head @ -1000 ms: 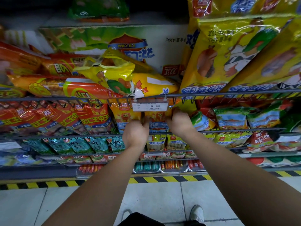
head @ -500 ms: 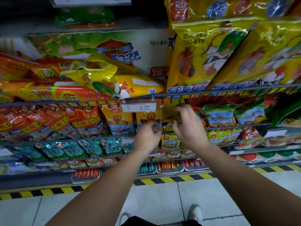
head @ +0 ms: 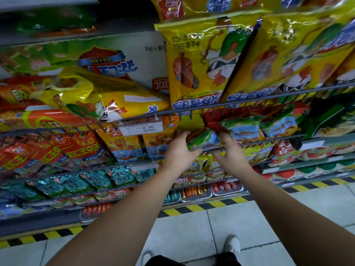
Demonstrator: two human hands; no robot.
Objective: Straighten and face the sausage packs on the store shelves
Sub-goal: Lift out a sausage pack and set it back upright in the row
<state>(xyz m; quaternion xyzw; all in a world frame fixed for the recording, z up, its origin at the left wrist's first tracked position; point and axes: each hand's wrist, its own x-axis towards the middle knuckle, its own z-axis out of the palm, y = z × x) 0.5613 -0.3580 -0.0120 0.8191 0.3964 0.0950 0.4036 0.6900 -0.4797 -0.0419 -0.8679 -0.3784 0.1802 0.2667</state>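
The small green-and-blue glossy plastic sausage pack (head: 204,140) sits between both hands at the front of a middle wire shelf, tilted with its left end lower than its right. The left hand (head: 178,151) grips its left end, fingers curled over the top edge and thumb underneath. The right hand (head: 231,153) holds the right end, fingers wrapped behind the pack and thumb stretched out below it. Just right of the grip, more green-and-blue packs of the same kind (head: 244,129) stand in a row behind the shelf's front wire. Just left of the grip stand orange plastic packs printed with a cartoon lion (head: 123,144), and a white paper price tag reading 9.90 (head: 143,128) hangs from the grey metal wire rail (head: 249,101) above them. Above the grip, on the next shelf up, large yellow plastic packs with a cartoon rooster (head: 197,64) lean against each other. Directly below the hands are small yellow-green packs (head: 199,164); down to the left is a row of teal packs (head: 92,181), and farther left on the grip's level are red packs with yellow lettering (head: 76,148). Well below, a black-and-yellow striped strip (head: 211,205) edges the shelf base along the pale tiled floor (head: 182,233), where a white shoe (head: 233,244) shows.
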